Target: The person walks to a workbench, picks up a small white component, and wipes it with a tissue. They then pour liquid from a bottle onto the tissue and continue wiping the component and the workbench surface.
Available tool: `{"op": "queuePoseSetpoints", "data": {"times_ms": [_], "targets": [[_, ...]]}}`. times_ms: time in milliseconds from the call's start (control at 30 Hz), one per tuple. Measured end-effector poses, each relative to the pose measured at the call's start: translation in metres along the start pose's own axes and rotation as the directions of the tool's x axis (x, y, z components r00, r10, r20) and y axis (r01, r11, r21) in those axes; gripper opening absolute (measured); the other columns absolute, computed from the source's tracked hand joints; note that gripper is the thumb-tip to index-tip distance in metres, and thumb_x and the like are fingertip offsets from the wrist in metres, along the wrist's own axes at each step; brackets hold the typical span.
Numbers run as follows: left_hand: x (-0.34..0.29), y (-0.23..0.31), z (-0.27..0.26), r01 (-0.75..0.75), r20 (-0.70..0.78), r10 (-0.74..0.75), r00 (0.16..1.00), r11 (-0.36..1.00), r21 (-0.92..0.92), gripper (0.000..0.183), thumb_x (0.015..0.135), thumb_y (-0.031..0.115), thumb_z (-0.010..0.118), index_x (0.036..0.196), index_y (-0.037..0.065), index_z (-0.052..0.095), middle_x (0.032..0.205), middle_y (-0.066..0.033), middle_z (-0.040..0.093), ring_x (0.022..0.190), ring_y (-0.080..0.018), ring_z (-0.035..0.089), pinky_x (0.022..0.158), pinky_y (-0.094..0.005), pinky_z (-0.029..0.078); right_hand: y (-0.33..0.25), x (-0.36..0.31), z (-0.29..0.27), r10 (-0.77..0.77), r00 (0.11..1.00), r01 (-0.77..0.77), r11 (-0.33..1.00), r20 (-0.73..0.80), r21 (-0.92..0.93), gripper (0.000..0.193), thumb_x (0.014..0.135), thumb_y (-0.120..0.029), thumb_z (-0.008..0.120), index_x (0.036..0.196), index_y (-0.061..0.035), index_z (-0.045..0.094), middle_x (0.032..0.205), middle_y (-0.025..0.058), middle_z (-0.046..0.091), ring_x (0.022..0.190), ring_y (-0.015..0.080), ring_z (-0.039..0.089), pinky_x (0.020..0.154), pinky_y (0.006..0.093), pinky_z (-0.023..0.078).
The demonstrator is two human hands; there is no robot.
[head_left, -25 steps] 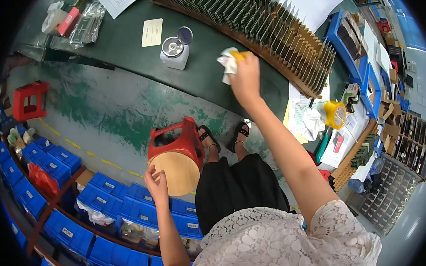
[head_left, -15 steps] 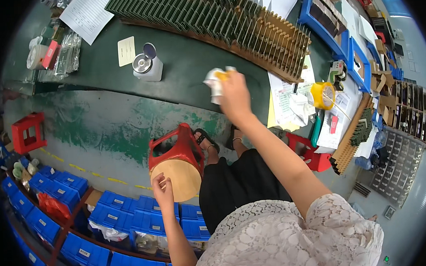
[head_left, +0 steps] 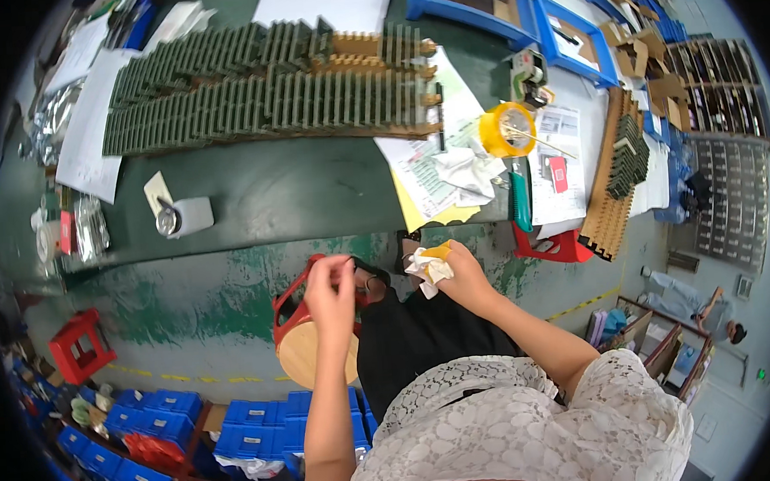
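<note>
My right hand [head_left: 467, 281] is closed around a crumpled white tissue [head_left: 431, 269], with a yellow piece showing at its upper side. It is held in front of the table's near edge, above my lap. To the left, my left hand [head_left: 328, 291] is raised over the red stool [head_left: 291, 311], its fingers loosely bent and apart from the thumb, with nothing visible between them. A white bottle with a metal top [head_left: 194, 216] stands on the green table [head_left: 304, 188], its round lid flipped up. Long rows of dark green flat parts [head_left: 265, 107] stand upright in wooden slotted racks behind.
Papers, another crumpled tissue [head_left: 467, 172], a yellow tape roll [head_left: 507, 129] and a green-handled tool [head_left: 520, 197] lie at the table's right. Blue trays [head_left: 570, 39] sit farther back. Blue bins [head_left: 248, 444] fill the lower left. Another person [head_left: 697, 304] is far right.
My right hand has drawn back from the tabletop toward my body, still holding the tissue. My left hand has risen from beside the stool's seat. The view has shifted across the table.
</note>
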State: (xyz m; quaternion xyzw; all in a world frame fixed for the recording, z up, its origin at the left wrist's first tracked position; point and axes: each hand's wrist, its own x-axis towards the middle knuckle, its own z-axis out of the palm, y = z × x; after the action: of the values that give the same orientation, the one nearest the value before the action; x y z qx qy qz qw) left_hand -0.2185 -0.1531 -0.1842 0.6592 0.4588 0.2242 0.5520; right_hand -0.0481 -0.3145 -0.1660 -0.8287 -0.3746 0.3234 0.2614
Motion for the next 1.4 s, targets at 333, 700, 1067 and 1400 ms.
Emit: {"op": "queuePoseSetpoints", "data": {"times_ms": [333,700,1067,1400], "targets": [[0.081,0.079,0.188,-0.399,0.407,0.246,0.880,0.847,0.351,0.017,0.084,0.011,0.063,0.100,0.003,0.060,0.093,-0.0146,0.060,0.083,-0.0330,0.062,0.070,-0.0421,0.050,0.032,-0.036,-0.081,0.238,0.970,-0.188,0.868,-0.052,0.460,0.038,0.071,0.002,0.057,0.108,0.0020,0.064,0.099,0.0131,0.060,0.094,0.0274,0.059,0.085,0.0335,0.046],[0.094,0.080,0.226,-0.330,0.279,0.210,0.937,0.791,0.515,0.023,0.080,0.012,0.068,0.099,0.001,0.063,0.086,-0.0134,0.062,0.077,-0.0284,0.063,0.068,-0.0370,0.050,0.086,-0.058,-0.124,0.309,0.939,-0.176,0.813,-0.154,0.556,0.035,0.072,0.001,0.058,0.107,0.0019,0.063,0.102,0.0148,0.059,0.094,0.0293,0.060,0.085,0.0343,0.047],[-0.002,0.063,0.033,0.124,-0.198,-0.104,0.975,0.988,0.090,0.008,0.088,0.003,0.063,0.093,0.001,0.057,0.076,0.0037,0.052,0.067,-0.0026,0.047,0.059,-0.0195,0.040,0.047,-0.022,-0.110,0.171,0.981,-0.193,0.775,0.094,0.602,0.035,0.081,-0.002,0.059,0.115,0.0017,0.059,0.108,0.0092,0.059,0.100,0.0184,0.058,0.088,0.0292,0.045],[-0.022,0.042,0.004,0.151,-0.259,-0.158,0.953,0.987,-0.044,0.010,0.090,0.006,0.063,0.093,0.003,0.055,0.075,0.0047,0.048,0.064,-0.0014,0.044,0.055,-0.0176,0.036,0.002,0.021,-0.059,0.202,0.977,-0.199,0.735,0.070,0.648,0.034,0.083,-0.005,0.064,0.116,0.0001,0.059,0.109,0.0099,0.061,0.098,0.0186,0.060,0.085,0.0295,0.047]]}}
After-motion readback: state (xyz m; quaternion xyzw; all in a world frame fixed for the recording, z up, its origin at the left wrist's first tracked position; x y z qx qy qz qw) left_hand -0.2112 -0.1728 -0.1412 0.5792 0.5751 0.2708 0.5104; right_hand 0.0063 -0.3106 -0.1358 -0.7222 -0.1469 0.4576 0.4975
